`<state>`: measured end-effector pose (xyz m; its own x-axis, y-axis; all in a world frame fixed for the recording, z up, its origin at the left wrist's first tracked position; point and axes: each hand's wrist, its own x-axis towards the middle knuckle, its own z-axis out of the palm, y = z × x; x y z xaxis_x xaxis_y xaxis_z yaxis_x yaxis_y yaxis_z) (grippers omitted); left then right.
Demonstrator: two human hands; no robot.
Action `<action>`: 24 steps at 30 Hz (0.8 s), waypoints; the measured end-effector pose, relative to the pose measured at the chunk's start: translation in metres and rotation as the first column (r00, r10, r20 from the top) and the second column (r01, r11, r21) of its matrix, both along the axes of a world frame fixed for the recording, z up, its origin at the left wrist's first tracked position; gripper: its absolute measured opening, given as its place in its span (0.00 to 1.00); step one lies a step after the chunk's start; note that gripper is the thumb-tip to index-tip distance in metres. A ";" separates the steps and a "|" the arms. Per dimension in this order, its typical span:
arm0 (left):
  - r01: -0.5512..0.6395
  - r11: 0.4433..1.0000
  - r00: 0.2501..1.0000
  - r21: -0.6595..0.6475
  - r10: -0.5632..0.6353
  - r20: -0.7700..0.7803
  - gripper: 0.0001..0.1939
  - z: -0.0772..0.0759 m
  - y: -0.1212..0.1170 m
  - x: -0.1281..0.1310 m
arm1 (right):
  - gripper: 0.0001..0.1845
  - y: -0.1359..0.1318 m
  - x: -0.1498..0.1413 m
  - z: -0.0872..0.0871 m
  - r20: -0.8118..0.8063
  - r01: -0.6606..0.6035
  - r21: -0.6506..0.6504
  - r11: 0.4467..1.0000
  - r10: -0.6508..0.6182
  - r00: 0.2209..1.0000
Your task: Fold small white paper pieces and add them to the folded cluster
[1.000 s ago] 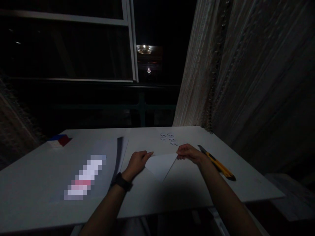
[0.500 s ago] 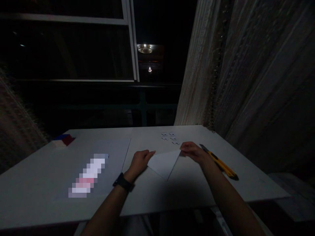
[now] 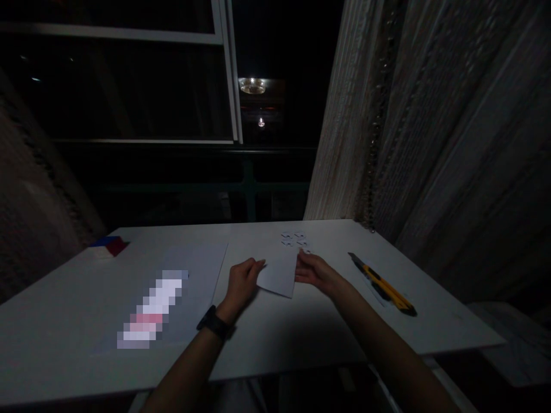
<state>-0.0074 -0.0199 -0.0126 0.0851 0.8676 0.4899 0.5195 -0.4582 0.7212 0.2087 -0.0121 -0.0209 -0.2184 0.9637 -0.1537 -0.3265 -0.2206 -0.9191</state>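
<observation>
A small white sheet of paper point(image 3: 279, 275) is held up above the table between both hands. My left hand point(image 3: 244, 282), with a black watch on its wrist, pinches the paper's left edge, thumb on top. On the opposite side, my right hand point(image 3: 316, 271) grips the right edge between thumb and fingers. Just beyond the paper lie several small cut pieces with dark marks point(image 3: 297, 236). To the right of my right hand rests a yellow and black utility knife point(image 3: 385, 287), its blade end pointing away.
A larger white sheet point(image 3: 202, 269) lies on the left of the white table point(image 3: 327, 355), partly blurred out by pixels. Farther left sits a red, blue and white block point(image 3: 107, 246). A curtain point(image 3: 340, 143) hangs at the right behind the table, beside a dark window point(image 3: 142, 86).
My right hand has moved left and turned, bringing the paper's right edge inward. The sheet's outline has gone from a pointed triangle to a four-sided shape. My left hand has shifted slightly left.
</observation>
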 end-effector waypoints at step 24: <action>0.378 0.775 0.916 -0.506 -0.236 0.323 0.17 0.007 0.002 -0.004 | 0.09 0.004 0.026 0.011 -0.220 0.550 0.159 0.820 -0.514 0.829</action>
<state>-0.0112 -0.0180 -0.0054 0.3423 0.9394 -0.0201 0.2088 -0.0552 0.9764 0.2348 -0.0085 -0.0097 0.3341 0.9410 0.0535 -0.4827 0.2196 -0.8478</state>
